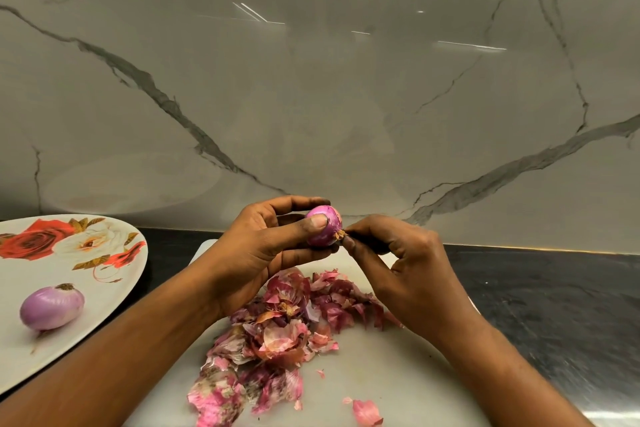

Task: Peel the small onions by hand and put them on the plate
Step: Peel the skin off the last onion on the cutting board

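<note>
Gripping the onion (325,226) above the cutting board (398,371), left hand (266,250) steadies it — right hand (401,263) pinches the dry tip. One peeled onion (52,308) sits on the plate (86,274); skins (277,333) piled below — this one looks nearly done.

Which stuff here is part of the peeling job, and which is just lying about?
Job: onion gripped by left hand; right hand pinching its root end; plate; peeled onion on it.
Lying about: heap of peels; white board under it; dark counter; marble wall.
</note>
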Available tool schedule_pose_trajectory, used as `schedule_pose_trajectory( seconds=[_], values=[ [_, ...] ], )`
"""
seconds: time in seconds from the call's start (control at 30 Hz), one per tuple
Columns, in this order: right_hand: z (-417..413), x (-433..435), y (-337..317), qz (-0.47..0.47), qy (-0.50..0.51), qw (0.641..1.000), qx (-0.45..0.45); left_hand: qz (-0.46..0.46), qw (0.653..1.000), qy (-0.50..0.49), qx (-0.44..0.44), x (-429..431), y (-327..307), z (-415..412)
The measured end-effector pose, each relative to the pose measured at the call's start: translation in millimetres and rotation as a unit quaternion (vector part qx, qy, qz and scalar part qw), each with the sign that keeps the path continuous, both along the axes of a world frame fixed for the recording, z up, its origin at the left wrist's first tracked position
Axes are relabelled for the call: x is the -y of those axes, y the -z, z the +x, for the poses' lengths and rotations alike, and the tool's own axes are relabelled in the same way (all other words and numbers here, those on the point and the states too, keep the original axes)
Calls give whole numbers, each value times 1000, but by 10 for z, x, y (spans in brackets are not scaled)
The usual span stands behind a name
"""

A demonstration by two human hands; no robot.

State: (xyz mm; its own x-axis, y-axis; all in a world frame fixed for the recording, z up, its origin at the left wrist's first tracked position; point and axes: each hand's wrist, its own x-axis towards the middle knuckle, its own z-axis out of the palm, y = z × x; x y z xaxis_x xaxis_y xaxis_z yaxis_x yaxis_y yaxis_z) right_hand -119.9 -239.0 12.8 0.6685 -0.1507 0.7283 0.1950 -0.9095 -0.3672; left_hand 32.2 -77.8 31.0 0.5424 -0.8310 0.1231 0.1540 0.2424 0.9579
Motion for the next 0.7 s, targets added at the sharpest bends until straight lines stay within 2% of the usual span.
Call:
schedule_pose_trajectory(
  seconds=[0.23,0.4,0.5,0.6,0.7],
  values=[
    [-8,-65,-16,-7,9,998,-64,5,1000,-6,26,2,19,2],
    [2,-80,-33,12,6,998,-58,3,999,-5,36,0,15,5],
    [1,-78,-43,84,-8,994,-68,-6,999,9,41,-1,19,-5],
    [5,-87,-67,201,-45,975,-85,-10,998,25,52,5,27,-19],
    [13,-78,-84,266,-68,956,-100,-6,998,37,56,2,34,-27]
  ],
)
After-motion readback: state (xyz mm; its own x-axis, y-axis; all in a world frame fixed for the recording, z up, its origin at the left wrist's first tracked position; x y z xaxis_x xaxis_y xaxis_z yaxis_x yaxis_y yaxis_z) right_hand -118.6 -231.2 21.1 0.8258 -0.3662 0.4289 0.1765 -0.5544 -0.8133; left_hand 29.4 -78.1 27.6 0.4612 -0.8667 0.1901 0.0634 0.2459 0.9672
